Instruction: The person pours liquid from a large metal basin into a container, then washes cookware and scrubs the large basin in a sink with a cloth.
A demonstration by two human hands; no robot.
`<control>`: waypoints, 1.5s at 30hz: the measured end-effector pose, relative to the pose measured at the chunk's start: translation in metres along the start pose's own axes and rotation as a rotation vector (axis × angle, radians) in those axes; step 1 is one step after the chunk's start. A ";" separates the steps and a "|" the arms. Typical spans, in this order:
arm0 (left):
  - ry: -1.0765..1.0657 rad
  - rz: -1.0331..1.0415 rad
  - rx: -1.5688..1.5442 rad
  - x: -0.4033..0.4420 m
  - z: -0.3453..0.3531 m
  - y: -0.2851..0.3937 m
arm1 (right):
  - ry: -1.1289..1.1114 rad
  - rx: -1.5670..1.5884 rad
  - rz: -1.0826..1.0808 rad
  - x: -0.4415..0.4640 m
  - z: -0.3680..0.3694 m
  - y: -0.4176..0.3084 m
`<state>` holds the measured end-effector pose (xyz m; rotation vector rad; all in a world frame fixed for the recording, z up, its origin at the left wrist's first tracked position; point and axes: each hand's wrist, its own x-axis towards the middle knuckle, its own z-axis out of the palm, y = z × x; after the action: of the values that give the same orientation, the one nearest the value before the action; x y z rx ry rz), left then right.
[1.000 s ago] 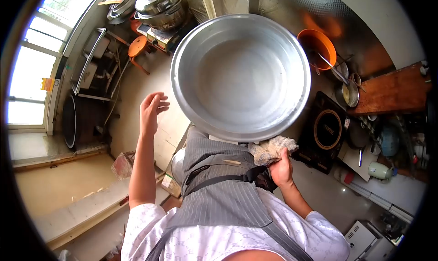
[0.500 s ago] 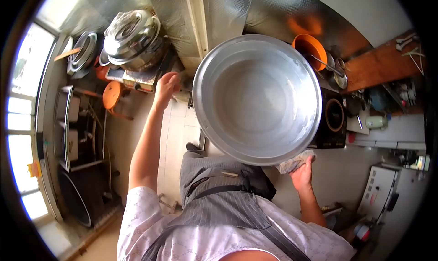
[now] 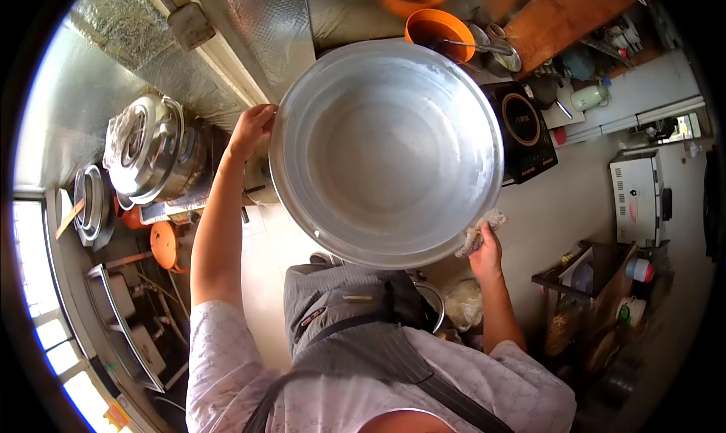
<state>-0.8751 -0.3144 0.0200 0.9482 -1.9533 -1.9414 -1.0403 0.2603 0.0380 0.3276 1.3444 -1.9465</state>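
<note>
A large round metal basin (image 3: 389, 157) fills the centre of the head view, its inside facing me and holding nothing that I can make out. My left hand (image 3: 253, 129) is closed at the basin's upper left rim, its fingertips partly hidden behind the edge. At the lower right rim, my right hand (image 3: 486, 253) grips the basin through a crumpled, greyish cloth (image 3: 482, 232). The basin hangs in front of my grey striped apron (image 3: 355, 304).
An orange bucket (image 3: 439, 34) and ladles stand beyond the basin, beside a black induction cooker (image 3: 522, 127). To the left are a lidded steel pot (image 3: 147, 149), an orange stool (image 3: 164, 245) and a metal rack (image 3: 125, 323). A white appliance (image 3: 635, 198) stands right.
My left hand has moved from open air to the basin's rim. The view has swung to the right, so the stove pot and cooker appear further left. My right hand still holds cloth and basin.
</note>
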 end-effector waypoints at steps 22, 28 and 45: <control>-0.006 -0.092 -0.520 -0.287 -0.128 -0.064 | 0.627 -0.582 -0.765 -0.331 0.089 0.098; 0.257 -0.116 -0.548 -0.379 -0.220 -0.160 | 0.407 -1.072 -0.878 -0.297 0.073 0.121; 1.007 -0.089 -0.543 -0.764 -0.521 -0.233 | -0.586 -0.516 -0.239 -0.322 0.459 0.389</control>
<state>0.0769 -0.2704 0.0593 1.4362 -0.7888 -1.4170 -0.4593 -0.0815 0.1449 -0.6285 1.4487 -1.6046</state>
